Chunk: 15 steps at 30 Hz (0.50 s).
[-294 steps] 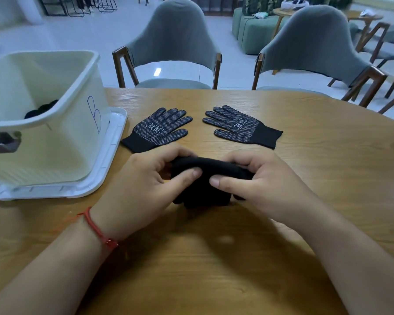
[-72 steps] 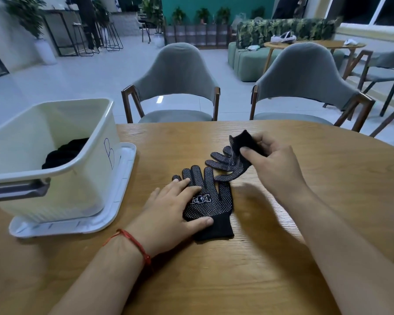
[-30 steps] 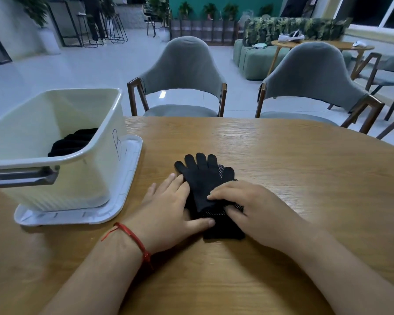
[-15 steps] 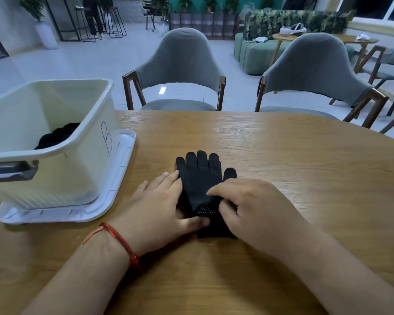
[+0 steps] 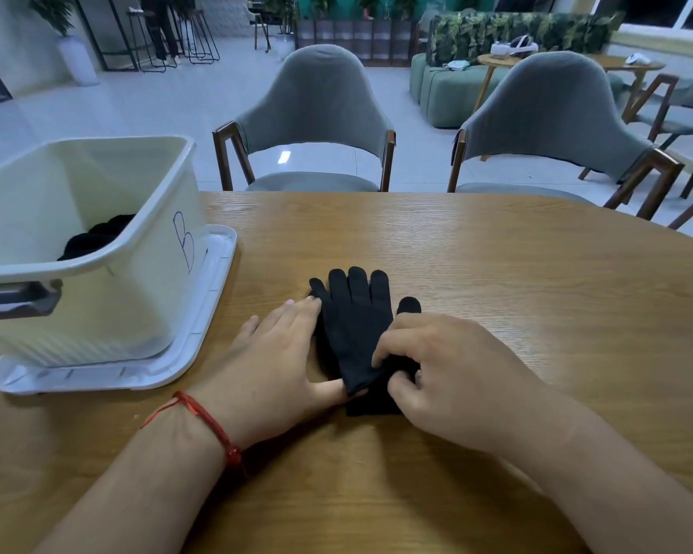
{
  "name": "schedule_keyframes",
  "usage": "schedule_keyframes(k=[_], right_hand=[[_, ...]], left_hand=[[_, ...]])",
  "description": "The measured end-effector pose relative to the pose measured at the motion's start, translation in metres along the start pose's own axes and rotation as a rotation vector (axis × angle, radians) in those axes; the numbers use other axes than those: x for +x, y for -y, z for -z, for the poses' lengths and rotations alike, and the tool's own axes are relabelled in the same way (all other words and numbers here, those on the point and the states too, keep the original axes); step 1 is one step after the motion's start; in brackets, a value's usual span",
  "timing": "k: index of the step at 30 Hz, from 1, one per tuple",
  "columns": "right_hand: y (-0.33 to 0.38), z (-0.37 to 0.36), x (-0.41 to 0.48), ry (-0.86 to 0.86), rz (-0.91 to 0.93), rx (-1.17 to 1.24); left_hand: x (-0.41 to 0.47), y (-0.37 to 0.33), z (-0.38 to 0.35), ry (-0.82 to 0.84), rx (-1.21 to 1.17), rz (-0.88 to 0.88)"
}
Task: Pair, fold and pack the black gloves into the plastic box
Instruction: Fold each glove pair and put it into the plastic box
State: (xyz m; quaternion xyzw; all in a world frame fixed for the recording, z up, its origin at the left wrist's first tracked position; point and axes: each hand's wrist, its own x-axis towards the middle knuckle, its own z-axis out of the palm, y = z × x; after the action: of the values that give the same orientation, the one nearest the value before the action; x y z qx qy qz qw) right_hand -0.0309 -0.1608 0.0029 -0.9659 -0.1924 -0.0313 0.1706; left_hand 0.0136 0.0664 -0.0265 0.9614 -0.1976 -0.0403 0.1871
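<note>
- Plastic box (image 5: 137, 301), marked "B", stands on a white lid (image 5: 217, 289) at table's left; folded black gloves (image 5: 97, 237) lie inside.
- Left hand (image 5: 273, 361): fingers straight, flat on the wooden table (image 5: 497, 273), touching the left edge of the stacked black gloves (image 5: 355, 317); thumb at the cuff.
- Stacked black gloves: table centre, fingers pointing away.
- Right hand (image 5: 453, 373): fingers curled, pinching the upper glove's cuff.
</note>
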Motion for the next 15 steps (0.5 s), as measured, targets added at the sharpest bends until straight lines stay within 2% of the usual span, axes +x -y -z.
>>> schedule_keyframes(k=[4,9,12,15], right_hand=[[-0.001,0.005,-0.001,0.069,0.029,-0.051],[-0.004,0.012,-0.006,0.149,0.073,-0.080],[-0.004,0.013,-0.007,0.166,0.100,-0.080],[-0.002,0.012,-0.006,0.156,0.101,-0.093]], left_hand=[[-0.003,0.000,0.005,-0.011,-0.119,-0.034],[-0.011,0.003,0.012,-0.082,-0.019,-0.171],[-0.014,0.004,0.018,-0.023,-0.028,-0.251],[-0.016,0.003,0.022,-0.021,-0.049,-0.245]])
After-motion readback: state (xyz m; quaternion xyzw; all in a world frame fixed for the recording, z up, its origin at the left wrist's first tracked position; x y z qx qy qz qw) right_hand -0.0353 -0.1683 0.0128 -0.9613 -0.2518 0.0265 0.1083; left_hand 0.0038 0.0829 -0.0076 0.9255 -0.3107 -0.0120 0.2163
